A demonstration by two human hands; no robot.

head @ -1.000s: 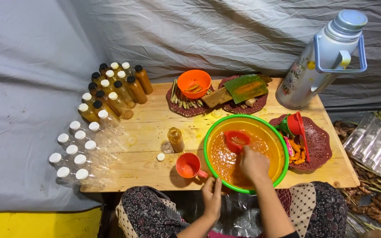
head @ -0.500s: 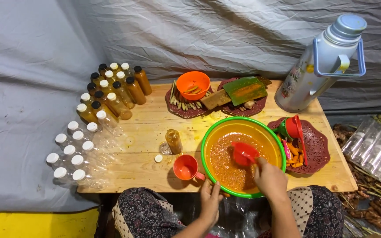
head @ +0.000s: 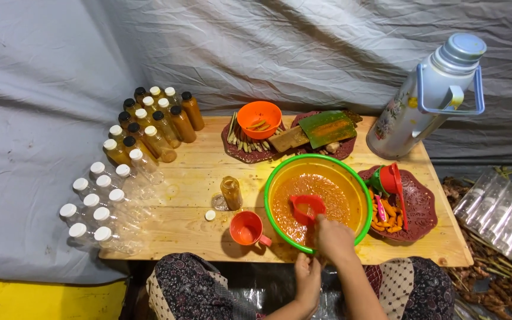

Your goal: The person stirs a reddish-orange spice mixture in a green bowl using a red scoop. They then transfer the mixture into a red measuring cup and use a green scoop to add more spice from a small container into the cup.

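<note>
I see my right hand [head: 334, 240] reaching over the near rim of the green basin [head: 360, 192], fingers curled around the handle of a red scoop [head: 307, 207] that sits in the orange liquid [head: 336, 198] inside it. The grip looks closed on the handle, though the fingertips themselves are hidden under the back of the hand. My left hand [head: 307, 277] hangs below the table edge, just in front of the basin, fingers held loosely together and pointing up toward the right wrist; I cannot tell whether it touches anything.

The basin stands on the wooden table [head: 197, 172], near its front edge. Just left of it is a small orange cup [head: 246, 228] with its handle toward the basin, and behind that an open bottle [head: 231, 192] partly filled with amber liquid, its white cap [head: 210, 215] lying on the boards beside it. Further left, empty capped bottles [head: 99, 204] stand in rows, and filled bottles [head: 155, 121] cluster at the back corner. An orange bowl [head: 259, 118] sits at the back, a maroon tray [head: 419, 207] of orange pieces touches the basin's right side, and a tall flask [head: 428, 95] stands at the far right
</note>
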